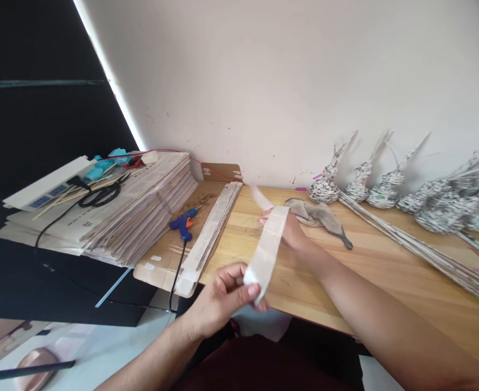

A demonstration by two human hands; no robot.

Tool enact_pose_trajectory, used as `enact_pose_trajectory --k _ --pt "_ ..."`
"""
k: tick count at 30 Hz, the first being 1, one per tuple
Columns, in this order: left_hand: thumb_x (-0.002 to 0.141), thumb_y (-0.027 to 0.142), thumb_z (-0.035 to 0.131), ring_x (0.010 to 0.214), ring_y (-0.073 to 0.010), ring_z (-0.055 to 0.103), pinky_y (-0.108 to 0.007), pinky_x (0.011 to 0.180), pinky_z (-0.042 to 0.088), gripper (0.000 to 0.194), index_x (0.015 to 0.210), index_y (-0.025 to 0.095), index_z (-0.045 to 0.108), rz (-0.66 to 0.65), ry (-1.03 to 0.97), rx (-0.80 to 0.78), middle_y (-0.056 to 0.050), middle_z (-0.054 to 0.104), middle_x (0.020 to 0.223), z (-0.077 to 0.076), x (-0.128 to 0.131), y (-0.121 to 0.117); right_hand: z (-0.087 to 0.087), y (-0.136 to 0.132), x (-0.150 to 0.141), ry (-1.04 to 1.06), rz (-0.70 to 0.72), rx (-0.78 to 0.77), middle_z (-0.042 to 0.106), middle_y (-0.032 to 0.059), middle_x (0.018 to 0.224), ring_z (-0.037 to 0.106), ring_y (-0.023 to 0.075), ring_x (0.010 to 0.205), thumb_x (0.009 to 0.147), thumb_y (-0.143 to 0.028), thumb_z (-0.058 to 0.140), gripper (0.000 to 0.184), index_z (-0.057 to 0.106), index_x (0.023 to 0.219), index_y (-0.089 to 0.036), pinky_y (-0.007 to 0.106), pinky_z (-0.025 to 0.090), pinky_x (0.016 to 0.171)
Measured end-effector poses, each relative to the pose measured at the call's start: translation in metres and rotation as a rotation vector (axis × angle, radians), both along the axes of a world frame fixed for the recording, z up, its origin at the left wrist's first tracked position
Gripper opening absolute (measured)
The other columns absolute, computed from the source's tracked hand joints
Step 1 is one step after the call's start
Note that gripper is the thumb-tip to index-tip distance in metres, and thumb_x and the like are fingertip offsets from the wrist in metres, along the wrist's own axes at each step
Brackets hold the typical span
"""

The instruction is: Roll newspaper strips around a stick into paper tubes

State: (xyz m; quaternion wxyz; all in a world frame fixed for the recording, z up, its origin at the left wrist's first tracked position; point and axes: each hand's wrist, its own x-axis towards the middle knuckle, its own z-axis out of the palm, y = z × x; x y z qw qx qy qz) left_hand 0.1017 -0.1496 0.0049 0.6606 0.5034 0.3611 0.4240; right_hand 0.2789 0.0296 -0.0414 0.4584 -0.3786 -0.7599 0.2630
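A long pale strip of paper (269, 247) is held slanting above the wooden table, its far end raised and blurred. My left hand (233, 293) pinches the near end between thumb and fingers, close to the table's front edge. Farther along, my right hand (291, 231) grips the strip; the paper covers most of that hand, and some fingertips show at its left side. Left of the strip lies a stack of similar newspaper strips (215, 228) on a piece of cardboard (158, 271). A blue glue gun (182, 224) rests beside that stack.
Thick folded newspapers (142, 217) are piled at left, topped by a white power strip (50, 184) and black cable. A grey cloth (321, 217) lies behind my right hand. Several woven paper figures (382, 190) line the wall, with long paper rods (406, 241) at right.
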Motion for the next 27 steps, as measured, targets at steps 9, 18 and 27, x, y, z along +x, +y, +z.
enact_pose_trajectory --k 9,18,27 --pt "0.078 0.045 0.068 0.072 -0.0140 0.056 -0.023 0.064 0.038 0.034 0.090 0.013 0.069 -0.301 0.346 -0.168 -0.004 0.066 0.078 -0.069 -0.033 -0.029 -0.006 0.019 0.018 -0.049 -0.128 0.016 0.073 0.0076 0.098 0.065 0.0241 0.096 0.089 -0.030 0.051 0.025 0.075 0.092 -0.021 0.040 0.045 0.091" --pt "0.073 0.051 0.068 0.091 -0.0221 0.060 -0.031 0.081 0.044 0.044 0.101 0.018 0.069 -0.342 0.546 -0.110 -0.004 0.068 0.096 -0.157 -0.037 -0.013 -0.007 0.014 0.013 0.002 -0.140 0.003 0.072 0.0079 0.103 0.064 0.0230 0.100 0.089 -0.029 0.051 0.026 0.073 0.099 -0.021 0.039 0.046 0.092" --pt "0.062 0.040 0.074 0.110 -0.0320 0.059 -0.039 0.092 0.043 0.063 0.123 0.025 0.064 -0.462 1.040 0.010 -0.010 0.066 0.119 -0.166 -0.030 0.010 -0.001 0.006 0.007 0.021 -0.147 0.215 0.066 0.0086 0.110 0.059 0.0227 0.106 0.090 -0.031 0.055 0.024 0.074 0.104 -0.027 0.043 0.044 0.097"
